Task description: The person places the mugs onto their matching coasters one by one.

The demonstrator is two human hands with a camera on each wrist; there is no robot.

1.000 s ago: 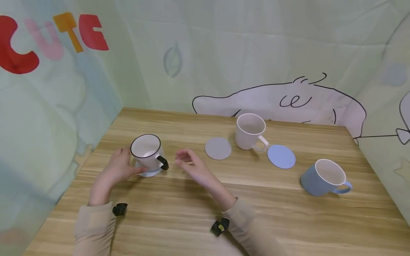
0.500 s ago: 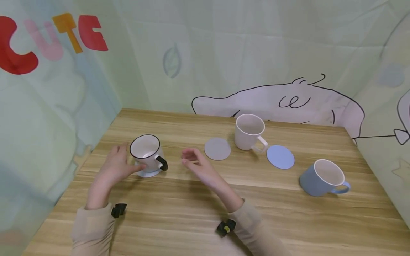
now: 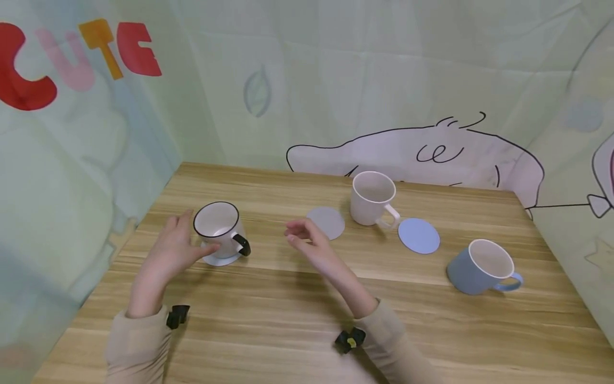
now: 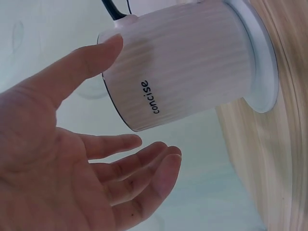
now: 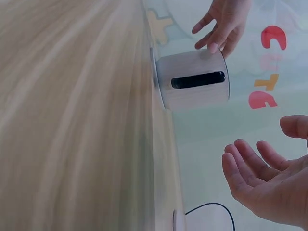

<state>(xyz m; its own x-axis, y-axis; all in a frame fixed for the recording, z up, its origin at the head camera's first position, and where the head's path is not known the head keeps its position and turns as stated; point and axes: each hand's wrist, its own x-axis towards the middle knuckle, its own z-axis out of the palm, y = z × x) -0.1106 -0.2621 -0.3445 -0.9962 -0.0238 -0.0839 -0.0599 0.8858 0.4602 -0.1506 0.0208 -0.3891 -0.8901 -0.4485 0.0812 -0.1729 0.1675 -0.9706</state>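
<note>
A white mug (image 3: 221, 234) with a black rim and black handle stands upright on a pale blue round coaster (image 3: 221, 261) at the table's left. In the left wrist view its ribbed side carries the word "concise". My left hand (image 3: 175, 250) is beside this mug, thumb and fingers spread apart around its near left side, gripping nothing. To the right of the mug, my right hand (image 3: 314, 245) hovers over the table with loosely bent fingers and holds nothing. It overlaps the edge of a grey round coaster (image 3: 328, 221) in the head view.
A plain white mug (image 3: 371, 200) stands at the back, between the grey coaster and a blue round coaster (image 3: 419, 236). A blue mug (image 3: 479, 269) is at the right, handle pointing right. Printed cloth (image 3: 326, 85) encloses the wooden table (image 3: 268, 320) behind and at the sides.
My right hand has moved right, away from the black-rimmed mug toward the grey coaster. The left hand's fingers have drawn slightly away from that mug, which stays on its coaster.
</note>
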